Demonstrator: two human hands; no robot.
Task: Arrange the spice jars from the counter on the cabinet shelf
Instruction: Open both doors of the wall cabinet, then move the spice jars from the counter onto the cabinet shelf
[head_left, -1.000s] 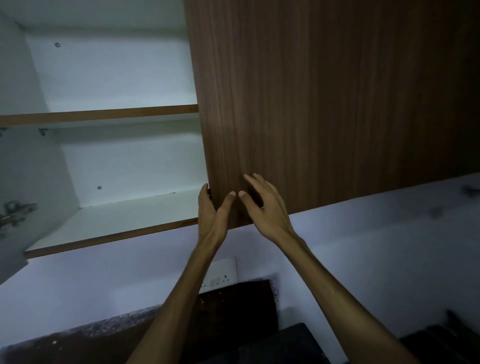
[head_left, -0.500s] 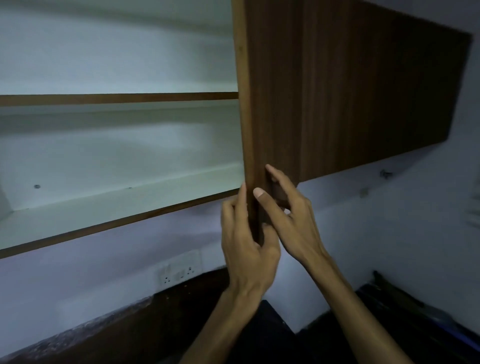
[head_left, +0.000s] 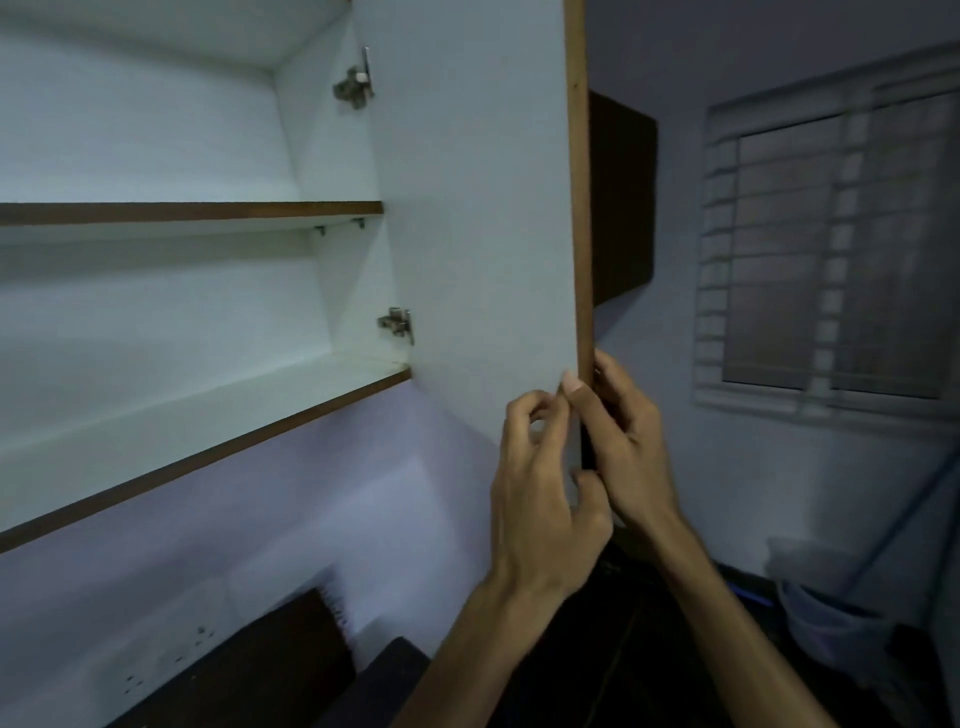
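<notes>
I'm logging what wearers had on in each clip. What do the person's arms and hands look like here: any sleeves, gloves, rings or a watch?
The left hand and right hand are bare, with no gloves. No ring, watch or bracelet shows. Both forearms are uncovered down to the picture's bottom edge, so no sleeve is visible. Fingernails look short and unpainted in the dim light.

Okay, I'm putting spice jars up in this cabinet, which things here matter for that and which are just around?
For the job:
cabinet door, gripped at its edge by left hand and right hand
lower shelf
upper shelf

Just around:
window
wall sockets

No jars in view.
</notes>
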